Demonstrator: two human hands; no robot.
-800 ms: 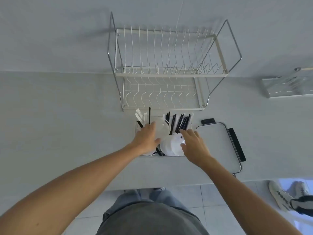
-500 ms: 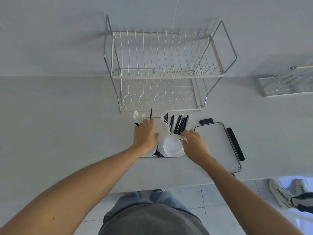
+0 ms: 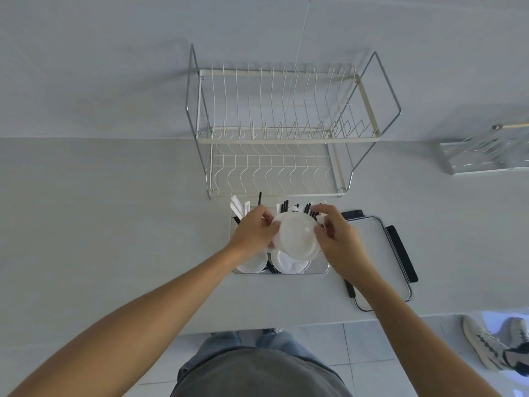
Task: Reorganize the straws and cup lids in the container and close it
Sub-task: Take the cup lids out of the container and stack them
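Now raised above the container (image 3: 320, 272): a cup lid (image 3: 297, 235), gripped between left hand (image 3: 253, 234) and right hand (image 3: 339, 239), no longer apart.

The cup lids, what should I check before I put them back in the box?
1. Both hands hold the lifted cup lids: left hand, right hand. Ok.
2. Container is open. Ok.
3. Room below: more lids already lie there. Cannot tell.
4. Black straws poke above the far rim. Not ok for closing.
5. Container lid lies close on the right. Ok.
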